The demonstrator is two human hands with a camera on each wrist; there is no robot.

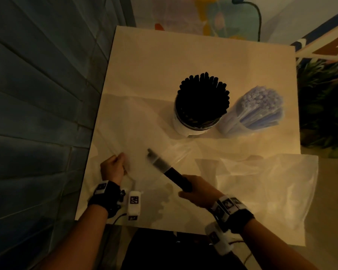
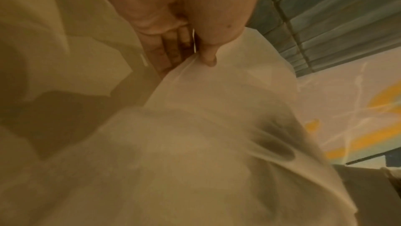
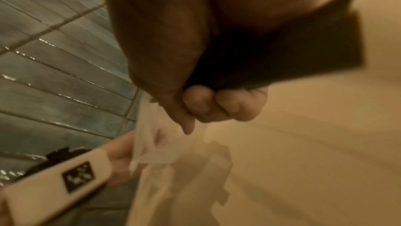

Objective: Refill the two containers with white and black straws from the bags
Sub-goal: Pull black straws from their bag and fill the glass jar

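My right hand (image 1: 195, 189) grips a bundle of black straws (image 1: 170, 170), whose far end still lies inside a clear plastic bag (image 1: 137, 137). The bundle (image 3: 282, 49) fills the right wrist view, with my fingers (image 3: 219, 104) curled under it. At the table's left side my left hand (image 1: 113, 168) pinches the bag's edge; the thumb (image 2: 208, 58) presses the film (image 2: 217, 109). A round container (image 1: 191, 121) packed with black straws (image 1: 203, 96) stands mid-table. Beside it on the right a clear container holds white straws (image 1: 260, 108).
A second clear bag (image 1: 271, 184) lies flat at the table's right front. The pale table (image 1: 154, 55) meets a blue tiled wall (image 1: 37, 94) on the left. A green plant (image 1: 324, 104) stands past the right edge.
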